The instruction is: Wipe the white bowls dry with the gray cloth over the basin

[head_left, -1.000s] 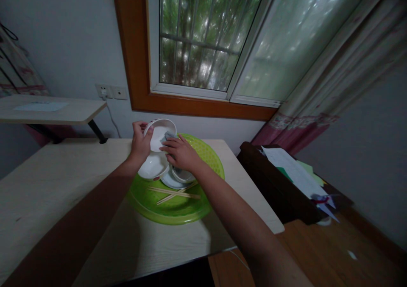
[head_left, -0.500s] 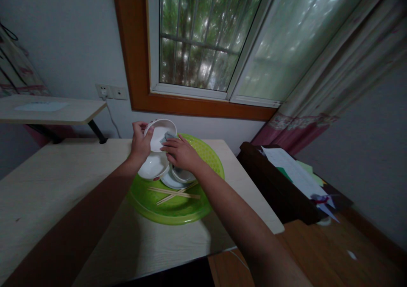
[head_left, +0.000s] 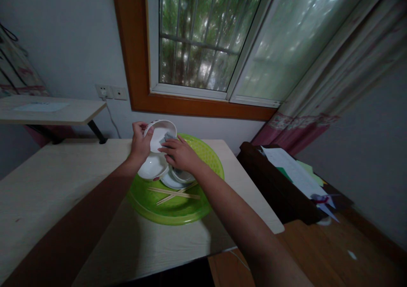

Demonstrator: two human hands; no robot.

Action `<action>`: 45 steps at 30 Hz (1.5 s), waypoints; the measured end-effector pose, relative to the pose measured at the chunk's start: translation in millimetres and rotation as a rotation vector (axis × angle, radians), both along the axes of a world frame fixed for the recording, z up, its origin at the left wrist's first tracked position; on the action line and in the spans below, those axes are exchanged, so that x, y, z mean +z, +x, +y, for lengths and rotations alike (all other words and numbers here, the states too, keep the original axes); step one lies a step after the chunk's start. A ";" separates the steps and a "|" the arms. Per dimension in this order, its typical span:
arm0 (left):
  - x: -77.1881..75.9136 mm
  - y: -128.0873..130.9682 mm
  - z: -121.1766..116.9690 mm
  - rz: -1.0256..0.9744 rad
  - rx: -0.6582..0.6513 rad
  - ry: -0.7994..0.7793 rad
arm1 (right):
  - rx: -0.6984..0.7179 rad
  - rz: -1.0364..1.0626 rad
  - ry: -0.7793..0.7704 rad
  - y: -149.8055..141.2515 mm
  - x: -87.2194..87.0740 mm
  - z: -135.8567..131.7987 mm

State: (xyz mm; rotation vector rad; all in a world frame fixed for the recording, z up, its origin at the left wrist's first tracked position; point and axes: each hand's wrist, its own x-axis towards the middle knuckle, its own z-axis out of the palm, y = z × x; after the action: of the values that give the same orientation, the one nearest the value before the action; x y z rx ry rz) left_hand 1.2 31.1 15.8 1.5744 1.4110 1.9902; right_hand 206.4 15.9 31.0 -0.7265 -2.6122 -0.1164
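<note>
A white bowl (head_left: 159,136) is tilted toward me above a round green basin (head_left: 178,218). My left hand (head_left: 141,140) grips its left rim, thumb on the inside. A grey cloth (head_left: 169,137) is pressed to the bowl's inner right side by my right hand (head_left: 181,152), whose fingers are partly curled over it. Beneath sit a second white bowl (head_left: 153,167) and, under my right hand, another bowl (head_left: 182,176) beside a white plate (head_left: 171,181). Crossed wooden chopsticks (head_left: 174,193) lie at the front of the basin.
The basin stands on a pale wooden table (head_left: 79,185) near its right end. A raised shelf (head_left: 51,111) is at the left. Behind are the wall and a barred window (head_left: 203,37). Papers (head_left: 292,168) lie on a dark piece of furniture at the right.
My right hand and the grey cloth have shifted very slightly against the bowl's inside. My left hand and the bowl stay almost in place.
</note>
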 end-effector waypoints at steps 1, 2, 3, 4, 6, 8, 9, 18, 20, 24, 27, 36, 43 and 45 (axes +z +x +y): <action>0.3 0.2 -0.2 -0.005 -0.002 0.002 | 0.000 0.000 0.003 -0.2 -0.3 0.2; 0.7 0.3 -0.4 -0.010 -0.002 0.006 | 0.000 0.002 0.005 -0.4 -0.5 0.4; 1.0 0.5 -0.6 -0.012 -0.002 0.009 | 0.000 0.004 0.005 -0.5 -0.5 0.7; 1.2 0.6 -0.8 -0.012 -0.001 0.011 | -0.001 0.007 0.005 -0.5 -0.4 1.0; 1.4 0.7 -1.2 -0.008 0.004 0.013 | -0.002 0.014 0.000 -0.2 0.0 1.8; 1.3 0.5 -1.4 0.000 0.007 0.014 | -0.002 0.021 -0.005 0.4 0.4 2.7; 1.1 0.5 -1.5 0.004 0.008 0.015 | -0.001 0.023 -0.006 0.7 0.4 3.0; 1.1 1.6 -1.2 -0.023 0.004 0.003 | 0.003 0.013 -0.020 0.7 0.8 1.5; 1.0 1.7 -1.3 -0.024 0.003 0.005 | 0.005 0.016 -0.019 0.4 1.0 1.2; 0.5 0.7 -1.3 -0.020 -0.004 -0.005 | -0.003 0.007 -0.019 0.1 1.2 1.1; 0.2 0.1 -0.9 -0.018 0.002 -0.005 | -0.010 -0.011 -0.003 -0.2 1.0 0.6; -0.8 0.1 0.1 -0.018 0.017 0.000 | -0.030 -0.043 -0.024 -5.2 -7.8 -0.1; 1.9 1.4 -1.3 -0.024 0.033 -0.008 | -0.045 -0.068 0.000 -7.5 -9.1 -3.1; 2.4 1.9 -1.3 -0.023 0.037 -0.015 | -0.072 -0.070 0.027 -7.5 -7.2 -4.2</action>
State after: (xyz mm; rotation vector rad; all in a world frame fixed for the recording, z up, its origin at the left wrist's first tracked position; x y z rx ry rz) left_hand 3.1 29.7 18.2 1.5247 1.4536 2.0070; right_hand 198.9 11.7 23.7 -0.8219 -2.6457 -0.2012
